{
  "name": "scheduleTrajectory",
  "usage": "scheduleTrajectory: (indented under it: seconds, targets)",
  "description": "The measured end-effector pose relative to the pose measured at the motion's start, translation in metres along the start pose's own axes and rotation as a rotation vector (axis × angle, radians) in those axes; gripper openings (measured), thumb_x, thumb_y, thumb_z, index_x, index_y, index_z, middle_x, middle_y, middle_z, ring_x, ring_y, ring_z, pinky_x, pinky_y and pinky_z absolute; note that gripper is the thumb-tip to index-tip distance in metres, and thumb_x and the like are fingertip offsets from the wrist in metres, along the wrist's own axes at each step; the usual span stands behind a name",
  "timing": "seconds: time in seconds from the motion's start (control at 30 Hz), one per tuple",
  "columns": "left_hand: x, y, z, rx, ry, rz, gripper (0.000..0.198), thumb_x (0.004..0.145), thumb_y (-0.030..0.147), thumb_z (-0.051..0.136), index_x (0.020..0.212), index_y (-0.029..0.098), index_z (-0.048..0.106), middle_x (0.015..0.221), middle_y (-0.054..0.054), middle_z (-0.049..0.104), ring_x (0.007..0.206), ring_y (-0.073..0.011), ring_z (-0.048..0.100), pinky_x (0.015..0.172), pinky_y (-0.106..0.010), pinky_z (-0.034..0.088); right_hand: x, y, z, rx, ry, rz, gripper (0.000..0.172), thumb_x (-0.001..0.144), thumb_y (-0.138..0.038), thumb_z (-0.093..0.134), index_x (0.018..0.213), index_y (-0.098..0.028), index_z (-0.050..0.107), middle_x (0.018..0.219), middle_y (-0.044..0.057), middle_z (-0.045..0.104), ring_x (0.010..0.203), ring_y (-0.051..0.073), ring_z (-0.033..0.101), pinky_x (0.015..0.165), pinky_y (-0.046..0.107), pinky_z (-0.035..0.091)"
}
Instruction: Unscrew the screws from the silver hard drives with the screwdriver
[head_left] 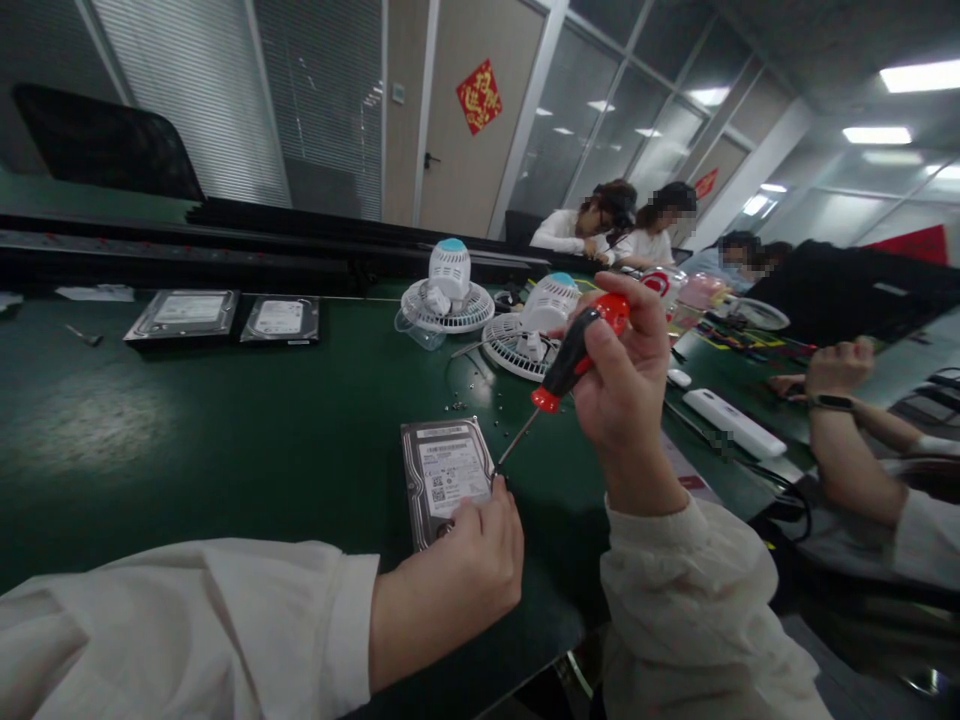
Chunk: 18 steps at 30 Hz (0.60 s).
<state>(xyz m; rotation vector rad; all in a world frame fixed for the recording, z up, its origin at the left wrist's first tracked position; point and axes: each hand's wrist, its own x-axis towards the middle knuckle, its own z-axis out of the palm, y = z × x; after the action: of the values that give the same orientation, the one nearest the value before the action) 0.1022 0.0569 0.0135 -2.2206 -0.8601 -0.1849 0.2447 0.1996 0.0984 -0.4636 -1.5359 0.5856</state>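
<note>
A hard drive (450, 470) lies label-up on the green table in front of me. My left hand (484, 545) rests over its lower right corner, fingers closed along the edge and fingertips close to the screwdriver's tip; whether they also pinch a screw is hidden. In my right hand (622, 370), raised to the right, is a red and black screwdriver (568, 362). Its shaft slants down left, and the tip meets the drive's right edge. Several tiny screws (457, 406) are scattered just beyond the drive.
Two more hard drives (184, 315) sit at the back left. Two white fan-like devices (450, 290) stand beyond the screws. A white power strip (735, 422) and cables lie to the right, near a co-worker's arm (855, 430). Other people sit further back.
</note>
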Motion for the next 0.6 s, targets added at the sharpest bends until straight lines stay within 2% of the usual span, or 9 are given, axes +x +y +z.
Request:
scheduleTrajectory:
  seconds: [0.07,0.2,0.3,0.47,0.53,0.6]
  targets:
    - [0.0001,-0.0004,-0.0014,0.003,-0.008,0.005,0.041,0.097,0.016,0.041,0.126,-0.004,0.063,0.120,-0.029,0.068,0.091,-0.0231,0.069,0.063,-0.028,0.049,0.0002,-0.0011,-0.0012,0.002,0.013,-0.012,0.029,0.085,-0.048,0.062,0.112,-0.038,0.067,0.113,-0.001,0.065,0.114,0.024,0.064,0.102,0.048,0.056]
    - [0.0007,-0.0016,-0.0024,0.005,-0.003,0.006,0.042,0.097,0.015,0.041,0.126,-0.004,0.063,0.119,-0.029,0.068,0.085,-0.0218,0.069,0.062,-0.028,0.049,-0.0008,-0.0039,-0.0021,0.036,-0.099,0.021,0.037,0.090,-0.048,0.051,0.124,-0.039,0.062,0.125,-0.001,0.065,0.121,0.026,0.062,0.106,0.052,0.053]
    - [0.0010,-0.0018,-0.0014,0.010,0.007,0.007,0.042,0.097,0.015,0.040,0.125,-0.004,0.064,0.119,-0.029,0.069,0.086,-0.0225,0.069,0.061,-0.029,0.049,-0.0020,-0.0026,0.0011,0.032,-0.073,0.010,0.036,0.091,-0.040,0.054,0.126,-0.040,0.061,0.116,-0.001,0.068,0.117,0.023,0.064,0.107,0.050,0.053]
    - [0.0008,-0.0012,0.0003,0.008,0.010,0.002,0.041,0.096,0.014,0.040,0.124,-0.003,0.065,0.119,-0.028,0.069,0.091,-0.0232,0.069,0.060,-0.028,0.048,-0.0010,0.0018,0.0043,-0.006,0.042,-0.059,0.025,0.084,-0.034,0.069,0.108,-0.038,0.068,0.098,-0.001,0.064,0.098,0.018,0.066,0.097,0.041,0.058]
    - [0.0004,-0.0013,0.0004,0.007,0.015,0.000,0.041,0.096,0.015,0.042,0.124,-0.003,0.065,0.119,-0.029,0.069,0.089,-0.0229,0.069,0.060,-0.028,0.048,-0.0001,0.0018,0.0035,0.024,0.019,-0.033,0.024,0.085,-0.039,0.066,0.108,-0.038,0.067,0.102,-0.001,0.066,0.103,0.020,0.066,0.098,0.042,0.058]
    - [0.0000,-0.0014,0.0004,0.006,0.026,-0.006,0.040,0.095,0.016,0.043,0.123,-0.003,0.065,0.119,-0.029,0.069,0.087,-0.0228,0.069,0.061,-0.029,0.048,0.0004,0.0014,0.0026,0.058,-0.039,0.024,0.031,0.087,-0.045,0.059,0.117,-0.038,0.064,0.115,-0.001,0.068,0.113,0.022,0.065,0.102,0.046,0.056]
